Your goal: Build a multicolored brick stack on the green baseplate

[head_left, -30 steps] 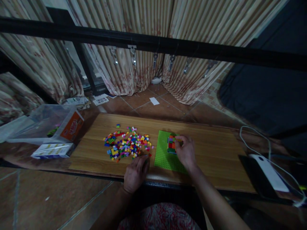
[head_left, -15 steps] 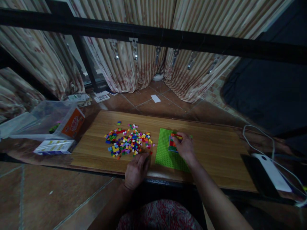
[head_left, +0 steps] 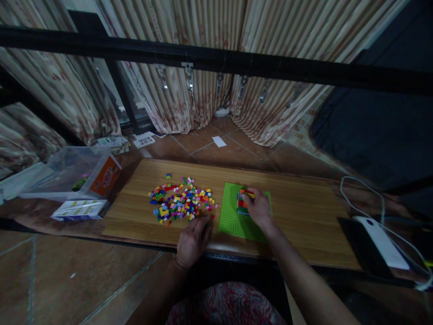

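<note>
Brick build (head_left: 242,206) squared to baseplate (head_left: 232,225); long axis unclear.

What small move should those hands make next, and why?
Perhaps a gentle downward press by the right hand: it is at the stacked bricks on the green baseplate, and whether they all sit firmly cannot be seen. The left hand is off the baseplate, beside the loose bricks.

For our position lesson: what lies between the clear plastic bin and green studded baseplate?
Small multicoloured plastic bricks lie on the brown wooden tabletop, in the head view.
</note>
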### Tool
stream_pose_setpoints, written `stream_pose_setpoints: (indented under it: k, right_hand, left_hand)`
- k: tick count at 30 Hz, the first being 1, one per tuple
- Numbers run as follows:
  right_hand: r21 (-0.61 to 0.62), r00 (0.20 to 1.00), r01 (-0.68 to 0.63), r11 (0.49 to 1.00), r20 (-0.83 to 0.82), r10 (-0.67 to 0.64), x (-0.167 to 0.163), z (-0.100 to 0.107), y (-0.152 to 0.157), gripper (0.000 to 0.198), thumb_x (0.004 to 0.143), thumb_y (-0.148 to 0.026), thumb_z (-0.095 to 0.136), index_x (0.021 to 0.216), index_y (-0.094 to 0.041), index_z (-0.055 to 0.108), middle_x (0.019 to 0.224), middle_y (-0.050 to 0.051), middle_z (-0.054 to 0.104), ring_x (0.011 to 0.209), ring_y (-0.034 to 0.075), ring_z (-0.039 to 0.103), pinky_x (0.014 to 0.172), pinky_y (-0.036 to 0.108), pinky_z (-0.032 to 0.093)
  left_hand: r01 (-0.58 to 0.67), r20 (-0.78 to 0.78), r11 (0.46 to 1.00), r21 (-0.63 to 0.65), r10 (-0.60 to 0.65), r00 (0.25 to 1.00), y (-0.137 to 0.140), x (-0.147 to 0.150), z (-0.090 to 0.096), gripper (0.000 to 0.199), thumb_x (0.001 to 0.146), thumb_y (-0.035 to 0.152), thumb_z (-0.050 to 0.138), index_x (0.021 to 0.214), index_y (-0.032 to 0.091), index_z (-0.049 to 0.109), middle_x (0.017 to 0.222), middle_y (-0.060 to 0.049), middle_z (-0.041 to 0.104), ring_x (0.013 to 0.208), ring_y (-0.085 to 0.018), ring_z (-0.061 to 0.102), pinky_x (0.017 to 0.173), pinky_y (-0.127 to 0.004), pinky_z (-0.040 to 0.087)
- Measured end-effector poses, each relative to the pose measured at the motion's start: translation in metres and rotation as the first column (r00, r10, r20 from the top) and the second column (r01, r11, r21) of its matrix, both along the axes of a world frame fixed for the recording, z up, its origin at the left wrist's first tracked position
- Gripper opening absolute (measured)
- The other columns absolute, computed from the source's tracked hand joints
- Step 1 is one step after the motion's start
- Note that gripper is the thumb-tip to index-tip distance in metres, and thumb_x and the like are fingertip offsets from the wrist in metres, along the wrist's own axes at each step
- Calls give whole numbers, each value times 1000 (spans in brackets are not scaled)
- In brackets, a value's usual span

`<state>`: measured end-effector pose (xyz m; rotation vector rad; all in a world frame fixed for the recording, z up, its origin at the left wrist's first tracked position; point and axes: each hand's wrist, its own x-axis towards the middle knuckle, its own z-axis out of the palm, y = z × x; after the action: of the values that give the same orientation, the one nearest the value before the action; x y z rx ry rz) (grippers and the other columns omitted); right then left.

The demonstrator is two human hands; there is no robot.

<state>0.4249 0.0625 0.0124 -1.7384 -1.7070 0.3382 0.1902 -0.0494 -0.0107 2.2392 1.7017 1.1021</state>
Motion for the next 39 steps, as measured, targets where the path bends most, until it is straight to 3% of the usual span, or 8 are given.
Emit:
stream_pose_setpoints:
  k: [7,12,22,27,31,35,39]
  right_hand:
    - [152,982,59,987,-185,-30,8,4,-26,44,89,-51,45,108,-16,63,106,13,64,101,25,57,93,45,43]
    - [202,961,110,973,-271,-52,30,-9,-55,39,88,-49,48,105,-18,64,106,12,65,101,24,59,91,43,45]
    - [181,967,251,951,-8,-254,113,-35,-82,40,89,-49,45,98,-16,66,102,15,67,98,28,59,89,44,45]
    - [213,965,190,958,137,-222,111,-44,-78,37,89,-44,43,98,-17,66,105,14,67,102,29,56,92,48,41]
    - [217,962,183,959,160,-220,107,-46,-77,35,90,-44,44,97,-18,67,106,13,66,101,28,56,90,46,41]
    - [198,955,207,958,171,-242,106,-41,-78,36,90,-43,43,95,-18,68,106,13,66,98,27,55,88,43,42]
    - [189,958,219,957,144,-247,104,-36,-80,35,91,-41,43,93,-18,69,105,13,67,97,26,56,87,43,43]
  left_hand:
    - [8,46,1000,18,-8,999,-1,-1,-2,18,88,27,58,105,21,60,98,-6,70,89,-17,67,79,-29,57]
    - [34,85,999,13,-35,996,0,-3,0,13,89,29,57,98,22,62,93,-5,69,85,-16,67,75,-28,57]
    - [16,120,1000,-13,-15,993,0,-2,6,15,90,25,54,103,21,60,96,-6,69,89,-16,66,80,-28,56]
    - [5,149,1000,-24,-1,989,-1,-2,13,16,91,22,51,102,21,61,97,-6,68,91,-16,66,83,-30,55]
    - [8,178,1000,-23,-4,984,5,10,24,15,90,20,51,99,20,63,94,-5,68,90,-16,65,81,-30,55]
    - [130,182,991,-14,-125,975,31,40,42,16,90,20,52,98,21,65,99,-5,68,97,-16,63,86,-30,54]
    - [237,194,970,-51,-223,955,67,69,53,19,90,19,52,100,22,68,93,-4,69,88,-14,64,81,-27,54]
